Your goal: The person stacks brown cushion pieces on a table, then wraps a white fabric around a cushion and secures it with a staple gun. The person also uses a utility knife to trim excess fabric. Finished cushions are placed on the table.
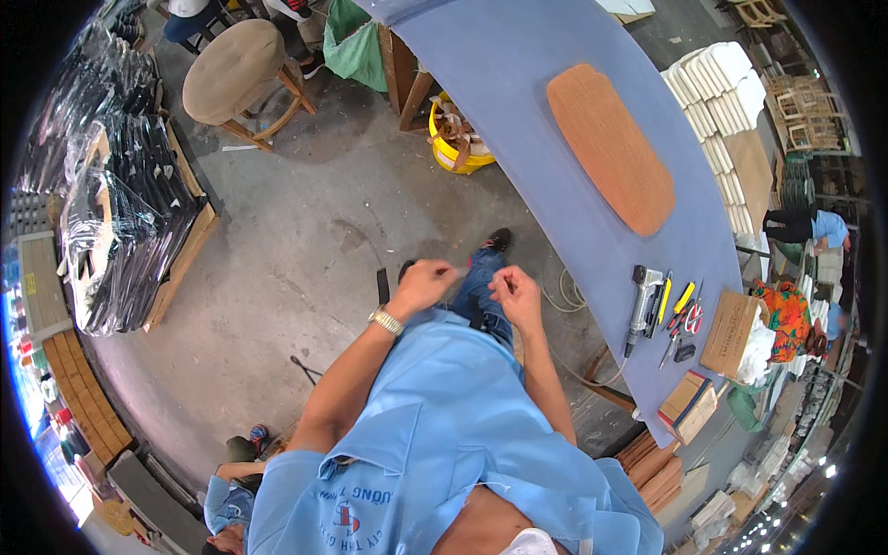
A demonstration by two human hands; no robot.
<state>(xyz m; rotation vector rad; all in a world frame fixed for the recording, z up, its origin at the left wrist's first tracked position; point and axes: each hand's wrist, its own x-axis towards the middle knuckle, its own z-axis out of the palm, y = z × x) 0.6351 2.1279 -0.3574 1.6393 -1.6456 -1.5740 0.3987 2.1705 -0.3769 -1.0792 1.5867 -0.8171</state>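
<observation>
My left hand (427,285), with a gold watch on its wrist, is raised in front of my body with its fingers pinched together. A short gap to the right, my right hand (514,290) is held in a similar pinch. Whatever may be between the fingertips is too small and pale to make out. Both hands are above the concrete floor, apart from the blue-grey work table (490,69) on the right. On that table lies a long brown panel with rounded ends (611,148). Nearer me are a pneumatic staple gun (644,310) and several hand tools (683,314).
A cardboard box (728,333) and a smaller open box (686,405) stand at the table's near right. Below its left edge is a yellow bucket of scraps (458,139), with an air hose (566,296) nearby. A round padded stool (233,72) and plastic-wrapped stacks (129,213) stand left.
</observation>
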